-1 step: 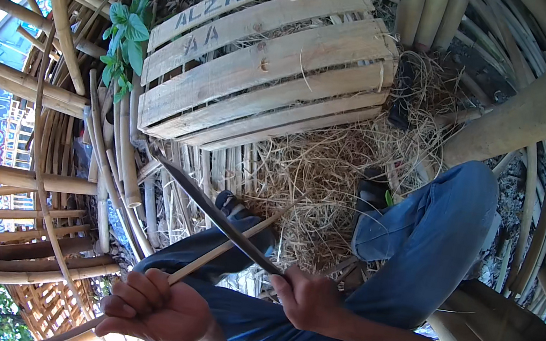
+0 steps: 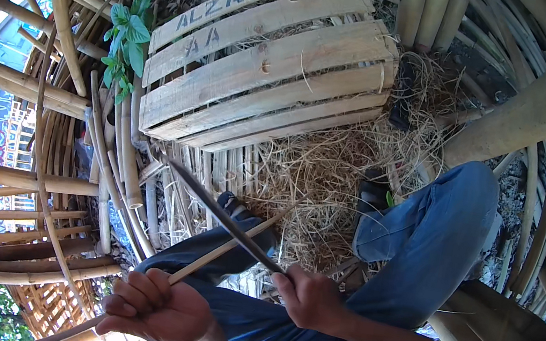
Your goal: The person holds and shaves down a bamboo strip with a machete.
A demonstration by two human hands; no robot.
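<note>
While the left hand (image 2: 157, 308) is clenched around the lower end of a thin bamboo strip (image 2: 226, 247), the right hand (image 2: 310, 297) is gripping the handle of a long dark blade (image 2: 224, 216), and the two cross just over the knee in blue jeans (image 2: 431, 243). The strip runs from the left fist up toward two o'clock; the blade runs from the right fist up toward ten o'clock, its edge lying on the strip where they meet. This looks like the shaving step, thinning the strip along its length. Judging from the angle, the next stroke calls for a firm hold in the left fist and a shallow, steady blade angle, pushed away from the body, so the edge skims instead of biting through; the thigh beneath sits close to that crossing, which is the risk here.

Now to the containers. At twelve o'clock a slatted wooden crate (image 2: 260, 70) lies on the ground; what is inside I cannot tell, the slats hide it. Pale curly shavings (image 2: 328, 179) are heaped at its foot, touching it. At nine o'clock stands bamboo framework (image 2: 25, 84), with a leafy green plant (image 2: 128, 29) at eleven.
</note>
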